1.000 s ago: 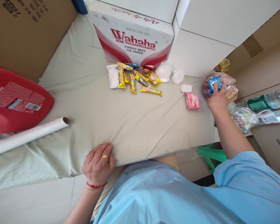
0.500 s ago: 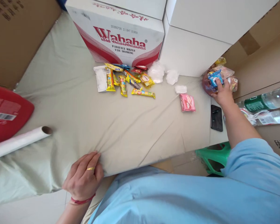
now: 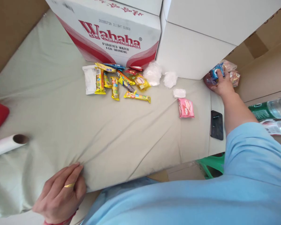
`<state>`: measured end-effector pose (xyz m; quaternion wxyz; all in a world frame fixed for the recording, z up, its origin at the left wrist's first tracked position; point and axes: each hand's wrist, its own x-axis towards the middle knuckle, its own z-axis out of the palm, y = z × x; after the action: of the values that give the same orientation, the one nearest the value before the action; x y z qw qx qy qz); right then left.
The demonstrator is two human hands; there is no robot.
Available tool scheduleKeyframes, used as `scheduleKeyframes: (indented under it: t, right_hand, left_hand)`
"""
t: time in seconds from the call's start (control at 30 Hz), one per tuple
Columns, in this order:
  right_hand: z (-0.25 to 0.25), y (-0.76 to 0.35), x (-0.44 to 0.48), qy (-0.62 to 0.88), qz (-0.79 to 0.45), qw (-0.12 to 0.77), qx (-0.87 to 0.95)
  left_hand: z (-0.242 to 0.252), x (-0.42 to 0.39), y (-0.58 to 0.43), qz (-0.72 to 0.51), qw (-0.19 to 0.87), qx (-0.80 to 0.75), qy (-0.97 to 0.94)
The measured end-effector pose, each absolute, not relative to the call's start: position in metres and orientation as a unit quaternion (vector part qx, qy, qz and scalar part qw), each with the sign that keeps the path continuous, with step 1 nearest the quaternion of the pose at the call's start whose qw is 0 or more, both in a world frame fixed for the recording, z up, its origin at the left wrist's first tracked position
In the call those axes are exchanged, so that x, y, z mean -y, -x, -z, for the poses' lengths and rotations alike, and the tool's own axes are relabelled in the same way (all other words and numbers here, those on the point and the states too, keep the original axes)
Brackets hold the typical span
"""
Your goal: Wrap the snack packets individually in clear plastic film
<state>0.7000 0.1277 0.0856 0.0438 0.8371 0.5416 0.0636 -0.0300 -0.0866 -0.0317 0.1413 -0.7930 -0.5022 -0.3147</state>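
At the near left edge of the cloth-covered table, my left hand (image 3: 61, 192) rests with its fingers curled together and the thumb against them. Nothing shows in it. My right hand (image 3: 225, 85) reaches to the far right, its thumb by the side of a reddish see-through bowl (image 3: 208, 82) and its fingers over the snacks inside. Under the fingertips is a blue snack packet (image 3: 217, 69); other clear-wrapped snacks (image 3: 234, 78) lie beside it. The palm hides part of the bowl. A pink wafer packet (image 3: 186, 108) lies left of the right forearm.
Yellow-wrapped snack bars (image 3: 115, 88) and other packets lie before a Wahaha carton (image 3: 112, 37). White crumpled bundles (image 3: 152, 73) sit beside them. A black phone (image 3: 216, 125) lies near the right edge, plastic bottles (image 3: 277, 109) beyond. A white roll (image 3: 8, 145) is at left.
The bowl and my right hand have shifted slightly farther back, away from the phone and partly behind the white box. My left hand appears lower and farther left as the view has shifted.
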Motion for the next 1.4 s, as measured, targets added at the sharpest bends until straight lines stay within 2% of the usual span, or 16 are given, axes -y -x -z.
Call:
scheduleKeyframes:
  t: [0.4, 0.6, 0.73, 0.87, 1.1, 1.4]
  right_hand:
    - [-0.088, -0.681, -0.109, -0.840, -0.071, 0.063, -0.534]
    - [-0.087, -0.635, -0.101, -0.829, -0.186, -0.016, -0.527]
    - [-0.078, -0.630, -0.116, -0.888, -0.114, -0.004, -0.445]
    - [-0.066, -0.643, -0.121, -0.888, -0.092, 0.007, -0.451]
    - [-0.045, -0.655, -0.085, -0.884, -0.133, -0.031, -0.446]
    - [-0.021, -0.645, -0.018, -0.815, -0.167, -0.137, -0.538]
  left_hand:
    - [0.030, 0.084, 0.030, 0.314, 0.137, 0.497, 0.797]
    - [0.034, 0.084, 0.029, 0.322, 0.136, 0.493, 0.797]
    - [0.036, 0.083, 0.030, 0.330, 0.141, 0.489, 0.795]
    - [0.038, 0.083, 0.030, 0.336, 0.144, 0.490, 0.791]
    - [0.038, 0.085, 0.027, 0.354, 0.130, 0.495, 0.783]
    - [0.034, 0.084, 0.023, 0.351, 0.136, 0.484, 0.790]
